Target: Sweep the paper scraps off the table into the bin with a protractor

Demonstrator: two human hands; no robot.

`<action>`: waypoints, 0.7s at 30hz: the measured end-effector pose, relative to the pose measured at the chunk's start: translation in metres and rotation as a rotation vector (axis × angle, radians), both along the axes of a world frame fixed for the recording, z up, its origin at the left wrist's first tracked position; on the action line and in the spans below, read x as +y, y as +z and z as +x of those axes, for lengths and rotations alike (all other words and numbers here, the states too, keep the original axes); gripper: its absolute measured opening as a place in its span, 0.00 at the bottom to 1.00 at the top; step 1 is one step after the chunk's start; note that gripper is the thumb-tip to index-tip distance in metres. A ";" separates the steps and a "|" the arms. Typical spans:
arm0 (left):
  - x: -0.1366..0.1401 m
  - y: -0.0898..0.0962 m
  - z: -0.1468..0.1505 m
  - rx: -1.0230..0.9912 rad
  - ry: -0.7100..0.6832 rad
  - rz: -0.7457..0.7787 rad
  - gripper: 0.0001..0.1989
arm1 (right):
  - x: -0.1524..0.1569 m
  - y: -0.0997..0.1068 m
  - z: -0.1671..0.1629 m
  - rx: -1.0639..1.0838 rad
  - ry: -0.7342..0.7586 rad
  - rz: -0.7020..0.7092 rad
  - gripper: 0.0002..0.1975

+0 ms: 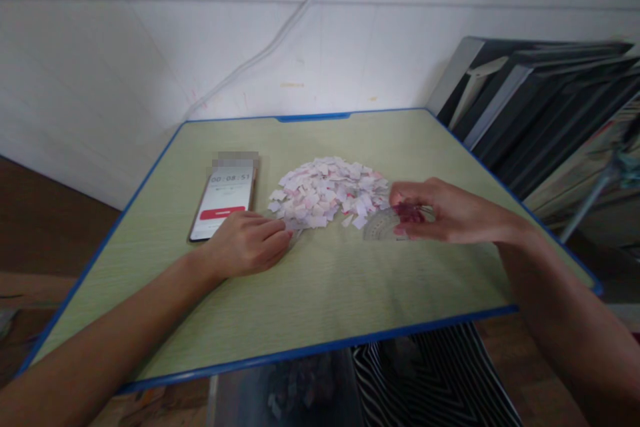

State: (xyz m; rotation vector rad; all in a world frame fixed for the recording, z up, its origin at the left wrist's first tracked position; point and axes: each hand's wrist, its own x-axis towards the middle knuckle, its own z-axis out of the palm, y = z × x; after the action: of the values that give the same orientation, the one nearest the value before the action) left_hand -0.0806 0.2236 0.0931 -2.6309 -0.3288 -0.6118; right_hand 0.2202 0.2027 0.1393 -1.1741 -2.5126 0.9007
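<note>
We see a white wall (pixel 400 47) behind everything, and before it a pale green, wood-grained table (pixel 325 300) edged in blue. Dark, flat panels (pixel 545 97) lean together beyond the table's right side, and a black-and-white striped cloth (pixel 440 377) shows below its near edge. Near the middle of the tabletop we find a broad, low heap of small white and pinkish paper scraps (pixel 323 193), a few lying loose at its near side. The right hand (pixel 455 210) is at the heap's right; its thumb and fingers are bent and close on a clear plastic half-round protractor, with a space showing between thumb and palm. The left hand (pixel 250 243) rests at the heap's near-left side, fingers curled into a loose fist over a thin clear piece. Just beyond the left hand lies a slim phone, its lit white screen (pixel 225 193) showing 00:08:51 above a red bar. The protractor (pixel 379 227) lies beside the heap's near-right edge. Only the end of the clear piece (pixel 297 238) shows at the left fingertips, so we cannot tell its shape.
</note>
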 end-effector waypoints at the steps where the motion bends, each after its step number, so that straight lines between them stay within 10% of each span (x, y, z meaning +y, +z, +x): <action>1: 0.000 0.000 0.000 0.000 0.001 0.001 0.17 | 0.000 0.000 0.000 -0.006 -0.008 0.023 0.07; 11: 0.001 -0.001 0.001 -0.006 -0.003 0.001 0.16 | 0.000 -0.009 -0.016 -0.132 0.133 -0.110 0.11; 21: 0.000 0.000 0.005 0.006 0.000 -0.019 0.18 | -0.031 -0.023 -0.079 -0.158 0.117 0.048 0.08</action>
State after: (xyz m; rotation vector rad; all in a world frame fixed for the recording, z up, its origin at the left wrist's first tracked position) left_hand -0.0760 0.2234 0.0935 -2.6506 -0.3346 -0.6033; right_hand 0.1413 0.1715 0.1160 -1.1344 -2.7378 0.7984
